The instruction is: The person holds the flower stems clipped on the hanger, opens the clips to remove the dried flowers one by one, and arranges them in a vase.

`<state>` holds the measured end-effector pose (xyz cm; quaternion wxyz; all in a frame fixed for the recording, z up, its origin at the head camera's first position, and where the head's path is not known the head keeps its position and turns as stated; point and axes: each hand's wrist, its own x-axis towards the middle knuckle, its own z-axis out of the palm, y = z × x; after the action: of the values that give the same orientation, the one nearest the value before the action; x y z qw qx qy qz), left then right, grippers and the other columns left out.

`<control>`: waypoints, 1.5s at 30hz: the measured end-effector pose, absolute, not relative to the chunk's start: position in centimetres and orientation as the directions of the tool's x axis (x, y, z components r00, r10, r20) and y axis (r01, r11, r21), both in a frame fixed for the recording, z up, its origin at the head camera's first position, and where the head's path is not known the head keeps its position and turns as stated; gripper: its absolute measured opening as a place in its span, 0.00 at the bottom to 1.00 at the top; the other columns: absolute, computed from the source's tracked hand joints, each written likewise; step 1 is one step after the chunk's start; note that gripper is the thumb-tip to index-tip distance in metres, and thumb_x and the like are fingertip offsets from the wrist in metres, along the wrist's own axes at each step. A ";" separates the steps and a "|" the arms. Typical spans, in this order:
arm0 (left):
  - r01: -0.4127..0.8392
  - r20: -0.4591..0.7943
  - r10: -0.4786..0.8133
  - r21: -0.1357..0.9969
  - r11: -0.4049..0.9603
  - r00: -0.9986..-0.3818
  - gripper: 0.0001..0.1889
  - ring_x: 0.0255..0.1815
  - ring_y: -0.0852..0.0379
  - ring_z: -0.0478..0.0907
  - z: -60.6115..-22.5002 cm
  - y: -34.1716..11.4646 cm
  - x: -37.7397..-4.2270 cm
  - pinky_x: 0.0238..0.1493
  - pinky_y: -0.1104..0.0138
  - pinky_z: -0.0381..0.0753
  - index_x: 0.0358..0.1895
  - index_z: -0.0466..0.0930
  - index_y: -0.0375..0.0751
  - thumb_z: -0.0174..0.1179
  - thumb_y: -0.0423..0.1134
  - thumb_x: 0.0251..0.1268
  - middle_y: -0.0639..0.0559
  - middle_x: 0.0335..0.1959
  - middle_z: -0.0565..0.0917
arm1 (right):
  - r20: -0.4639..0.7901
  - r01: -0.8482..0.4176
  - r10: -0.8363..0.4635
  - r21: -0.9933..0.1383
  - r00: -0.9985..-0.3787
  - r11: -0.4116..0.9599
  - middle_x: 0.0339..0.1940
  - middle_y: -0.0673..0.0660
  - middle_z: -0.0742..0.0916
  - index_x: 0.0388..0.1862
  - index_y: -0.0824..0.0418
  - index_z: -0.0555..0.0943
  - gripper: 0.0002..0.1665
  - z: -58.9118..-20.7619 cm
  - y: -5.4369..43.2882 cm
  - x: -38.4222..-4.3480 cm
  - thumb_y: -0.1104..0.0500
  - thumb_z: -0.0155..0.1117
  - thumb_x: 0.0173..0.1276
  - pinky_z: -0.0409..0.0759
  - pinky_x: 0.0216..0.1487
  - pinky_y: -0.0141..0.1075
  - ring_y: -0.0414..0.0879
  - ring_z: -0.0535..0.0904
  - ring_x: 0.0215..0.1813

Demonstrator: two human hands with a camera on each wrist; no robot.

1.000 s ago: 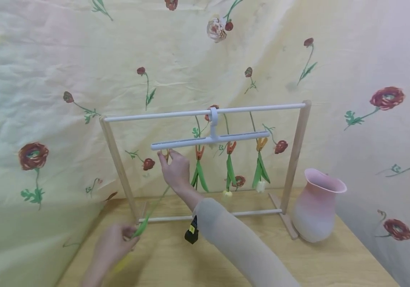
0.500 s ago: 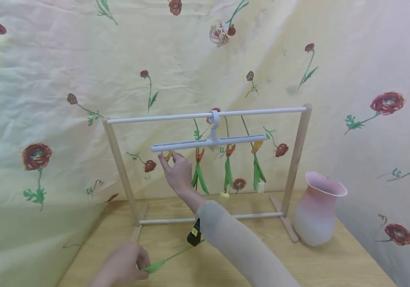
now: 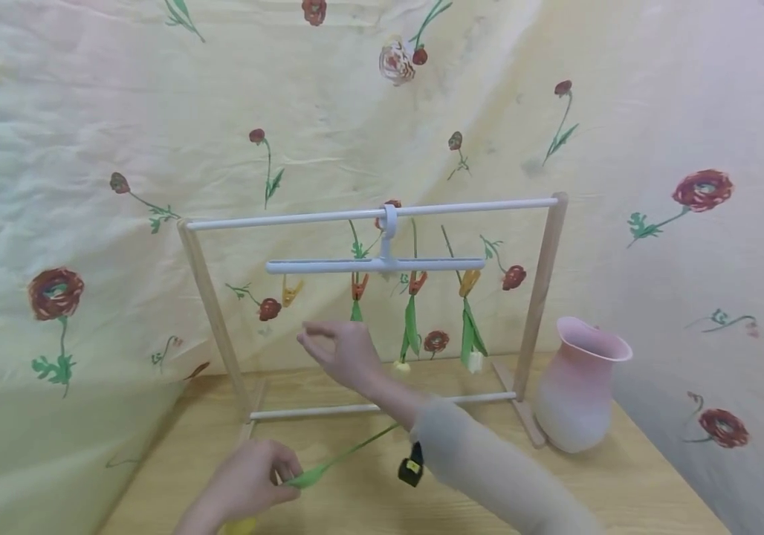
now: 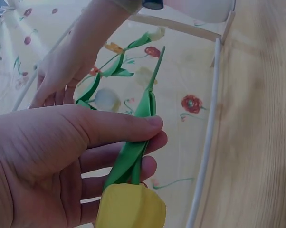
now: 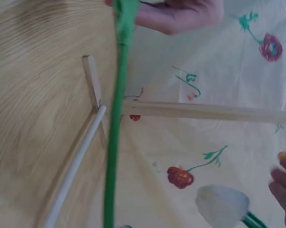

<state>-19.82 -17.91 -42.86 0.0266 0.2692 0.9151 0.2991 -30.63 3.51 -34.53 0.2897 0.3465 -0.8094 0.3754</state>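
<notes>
My left hand (image 3: 251, 475) grips a yellow tulip (image 4: 131, 206) around its green leaves (image 4: 144, 107), thumb on top. The bloom points down toward me and the stem (image 3: 365, 442) reaches to the right, under my right forearm. Below the white hanger bar (image 3: 328, 267), my right hand (image 3: 348, 353) is in the air with nothing in its fingers. An unoccupied yellow clip (image 3: 291, 293) dangles from the bar's left end, just above that hand. Farther right, orange clips (image 3: 417, 282) and another yellow clip (image 3: 469, 282) hold upside-down white tulips (image 3: 475, 362); one is partly hidden by my right hand.
The hanger hooks over the top rod (image 3: 288, 221) of a wooden-legged rack (image 3: 541, 297). A pink-and-white vase (image 3: 576, 394) stands on the wooden table (image 3: 328, 513) beside the rack's right foot. Floral cloth (image 3: 154, 89) hangs behind.
My right hand has let go of the left yellow clip and moved down and right. The hanger bar has levelled out. My left hand has brought the yellow tulip rightward, its stem swinging down.
</notes>
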 end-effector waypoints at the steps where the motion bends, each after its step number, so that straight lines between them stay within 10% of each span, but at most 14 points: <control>1: 0.475 0.108 0.511 0.567 0.672 -0.852 0.06 0.26 0.73 0.78 -42.8 -17.7 -19.9 0.30 0.72 0.80 0.33 0.90 0.55 0.79 0.40 0.57 0.68 0.27 0.87 | 0.734 -0.813 -0.401 -0.355 -0.549 0.462 0.45 0.56 0.95 0.54 0.61 0.90 0.16 -34.6 4.0 -30.0 0.53 0.70 0.76 0.83 0.36 0.20 0.39 0.89 0.29; 7: 0.475 0.100 0.523 0.588 0.655 -0.846 0.05 0.26 0.71 0.80 -41.6 -16.3 -20.3 0.30 0.72 0.82 0.35 0.90 0.50 0.77 0.39 0.60 0.65 0.28 0.88 | 0.571 -0.908 -0.723 -0.106 -0.389 0.405 0.37 0.50 0.94 0.48 0.59 0.92 0.10 -35.0 7.2 -26.2 0.56 0.73 0.74 0.80 0.42 0.15 0.37 0.89 0.37; 25: 0.503 0.190 0.499 0.600 0.623 -0.845 0.05 0.21 0.71 0.76 -40.4 -11.9 -21.3 0.24 0.73 0.78 0.33 0.90 0.51 0.75 0.35 0.63 0.66 0.26 0.87 | 0.361 -0.909 -0.855 0.044 -0.372 0.414 0.33 0.46 0.90 0.38 0.55 0.93 0.03 -38.8 11.9 -22.9 0.62 0.78 0.66 0.78 0.41 0.14 0.30 0.84 0.37; 34: 0.518 0.230 0.471 0.508 0.689 -0.852 0.03 0.22 0.73 0.75 -39.4 -10.5 -20.9 0.24 0.74 0.76 0.35 0.92 0.51 0.77 0.38 0.61 0.66 0.26 0.87 | 0.318 -0.865 -0.835 0.077 -0.450 0.495 0.34 0.47 0.91 0.39 0.56 0.92 0.04 -38.1 12.3 -22.5 0.64 0.77 0.67 0.81 0.41 0.16 0.33 0.86 0.38; 45: 0.434 0.490 0.068 0.690 0.579 -0.869 0.14 0.45 0.53 0.91 -34.5 -11.9 -22.2 0.54 0.54 0.90 0.45 0.92 0.48 0.78 0.49 0.62 0.52 0.43 0.94 | 0.353 -0.801 -0.749 -0.002 -0.560 0.598 0.36 0.50 0.90 0.40 0.58 0.90 0.07 -35.7 16.2 -22.9 0.67 0.77 0.65 0.86 0.40 0.24 0.41 0.89 0.40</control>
<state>-22.16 -11.91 -34.54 -0.2104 0.1455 0.8633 0.4350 -22.94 16.18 -35.72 0.1597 0.4409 -0.8795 0.0814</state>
